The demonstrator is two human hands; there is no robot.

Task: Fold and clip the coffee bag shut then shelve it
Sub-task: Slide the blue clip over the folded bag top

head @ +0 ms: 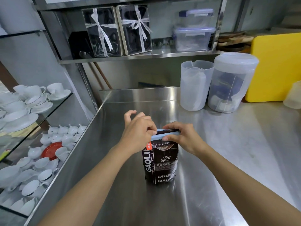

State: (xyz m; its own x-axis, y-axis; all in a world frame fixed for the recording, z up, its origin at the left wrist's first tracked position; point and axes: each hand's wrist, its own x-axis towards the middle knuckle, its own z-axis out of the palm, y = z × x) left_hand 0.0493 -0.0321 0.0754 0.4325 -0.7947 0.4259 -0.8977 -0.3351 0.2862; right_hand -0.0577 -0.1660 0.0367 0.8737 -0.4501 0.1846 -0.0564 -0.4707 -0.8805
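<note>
Two bare forearms reach in from the bottom edge to a coffee bag point(160, 162) standing upright on the steel counter point(219, 144), about mid-frame. Bag is dark brown/black w/ white print: "GAOLI…" running up the left side, "BAKED.COFFEE" and "NET.WEIGHT" low on the front, a row of Chinese characters above that, small orange-red patch at upper left. Top is folded over, w/ a pale blue clip point(164, 135) lying across the fold.

Left hand point(138, 132) sits at the clip's left end, thumb & forefinger pinched narrow on it, other fingers point(130, 112) curled up & clear. Right hand point(184, 137) is at the clip's right end, fingers closed on it front & back. Clip looks slightly parted at the left, dark bag top showing between its two bars.

Left of the counter, glass shelves carry white cups, saucers point(40, 98) & small teapots point(65, 132), plus one red saucer point(51, 149). Far right: clear plastic jug point(195, 85) touching a lidded clear tub point(231, 82), then a yellow cutting board point(276, 67) leaning at the back. Above, a steel wall shelf point(138, 57) w/ two ribboned gift boxes point(118, 30) and two stacked lock-lid containers point(193, 30).
</note>
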